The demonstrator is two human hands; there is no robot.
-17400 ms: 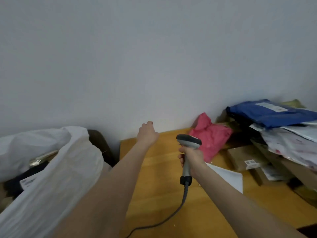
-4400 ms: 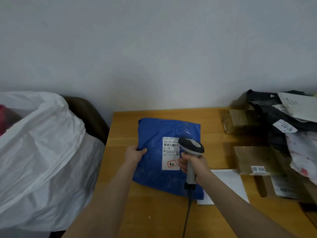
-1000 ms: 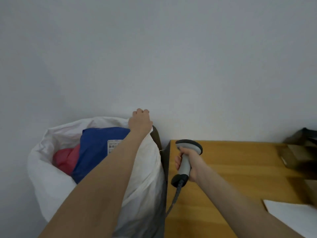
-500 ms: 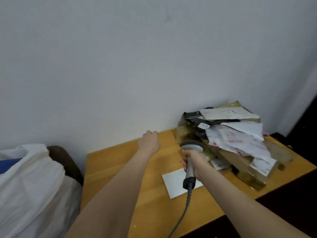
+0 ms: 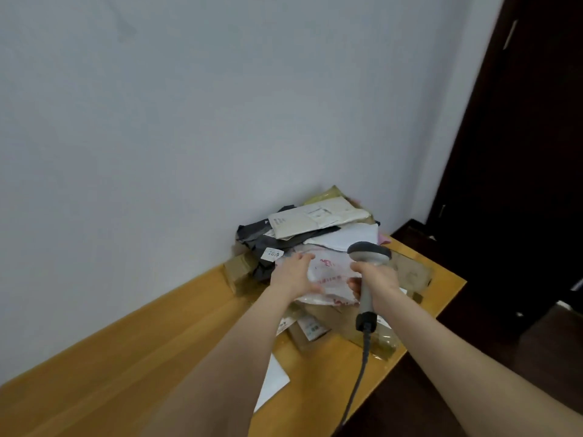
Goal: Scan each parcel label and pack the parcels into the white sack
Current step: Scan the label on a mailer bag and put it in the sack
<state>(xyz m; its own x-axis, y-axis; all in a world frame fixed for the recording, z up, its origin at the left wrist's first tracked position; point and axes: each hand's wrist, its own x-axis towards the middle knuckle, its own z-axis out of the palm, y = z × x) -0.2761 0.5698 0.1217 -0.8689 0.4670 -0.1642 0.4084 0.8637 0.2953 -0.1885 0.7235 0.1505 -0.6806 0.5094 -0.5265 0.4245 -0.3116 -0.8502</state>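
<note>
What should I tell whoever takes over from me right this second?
Left hand: rests on the white red-printed parcel on the pile.
Right hand: grips the scanner.
The pile sits at the far right corner of the table.
The white sack is out of view, so the packed count is unknown.
Left to do: scan this parcel's label, sack it, then work through the pile.

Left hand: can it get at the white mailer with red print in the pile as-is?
Probably yes. The left hand rests on the white mailer, whose near face lies bare; only its far edge seems tucked under another white parcel. The right hand holds the scanner beside it.
</note>
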